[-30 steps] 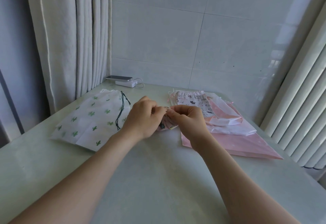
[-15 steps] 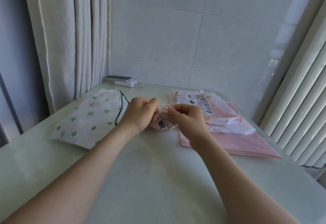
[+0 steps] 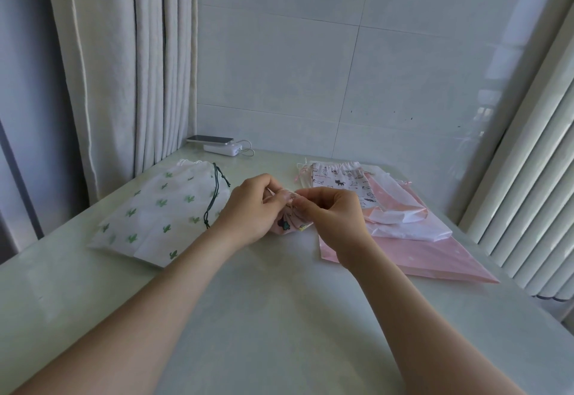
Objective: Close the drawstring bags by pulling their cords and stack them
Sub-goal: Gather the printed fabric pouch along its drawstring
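Observation:
A small pink printed drawstring bag sits between my hands at the table's middle. My left hand and my right hand both pinch its gathered top with curled fingers; the cord itself is hidden by my fingers. To the left lies a white bag with green cactus print and a dark green cord. To the right is a stack: a white bag with cat print on top of white and pink bags.
A phone and a white power bank with a cable lie at the back left by the curtain. A ribbed radiator borders the right side. The pale table surface spreads in front of me.
The view has shifted slightly. My hands have stayed on the small pink bag, working at its top; the bag looks more bunched than a second ago.

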Tool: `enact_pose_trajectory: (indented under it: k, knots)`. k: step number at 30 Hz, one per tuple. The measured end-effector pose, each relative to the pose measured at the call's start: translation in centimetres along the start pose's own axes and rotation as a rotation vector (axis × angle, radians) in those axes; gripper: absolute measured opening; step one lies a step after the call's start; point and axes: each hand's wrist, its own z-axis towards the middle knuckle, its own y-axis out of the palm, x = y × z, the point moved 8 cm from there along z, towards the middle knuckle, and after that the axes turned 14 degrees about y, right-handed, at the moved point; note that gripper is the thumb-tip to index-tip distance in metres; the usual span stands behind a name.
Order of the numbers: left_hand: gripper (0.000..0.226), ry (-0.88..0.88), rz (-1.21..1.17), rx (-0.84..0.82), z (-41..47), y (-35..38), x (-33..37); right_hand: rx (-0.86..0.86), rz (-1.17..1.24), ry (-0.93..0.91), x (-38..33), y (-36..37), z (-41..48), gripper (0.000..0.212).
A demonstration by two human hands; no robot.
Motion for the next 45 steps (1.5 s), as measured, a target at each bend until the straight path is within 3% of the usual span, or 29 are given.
enact_pose_trajectory:
  k: [7,12,16,19,27,33,40,45]
  knots:
    - [0.008,0.144,0.25,0.018,0.0,-0.6,0.6,-0.018,-0.024,0.022,0.4,-0.9,0.6,0.018]
    - [0.009,0.352,0.612,0.014,-0.4,0.0,2.2,0.076,-0.287,-0.059,0.2,-1.0,1.3,0.016]
    - [0.011,0.34,0.754,0.0,-0.3,-0.3,1.9,0.21,-0.513,-0.139,-0.8,-1.1,0.9,0.009]
    - [0.003,0.301,0.757,-0.021,-0.2,-0.5,1.8,0.263,-0.588,-0.146,-1.1,-1.0,0.6,0.007]
    - [0.006,0.286,0.594,0.024,-0.4,-1.1,2.6,0.341,-0.629,-0.099,-0.7,-1.2,0.8,0.011]
    - [0.01,0.342,0.572,0.089,-0.3,-2.1,3.4,0.382,-0.508,-0.055,-1.5,-1.9,0.5,0.02]
    - [0.005,0.402,0.522,0.112,-0.8,-1.7,3.6,0.191,-0.343,-0.05,-1.2,-1.0,-0.2,0.012]
    - [0.05,0.17,0.507,0.0,-0.6,-1.5,1.0,0.339,-0.377,-0.248,-2.9,-1.6,-0.6,0.008]
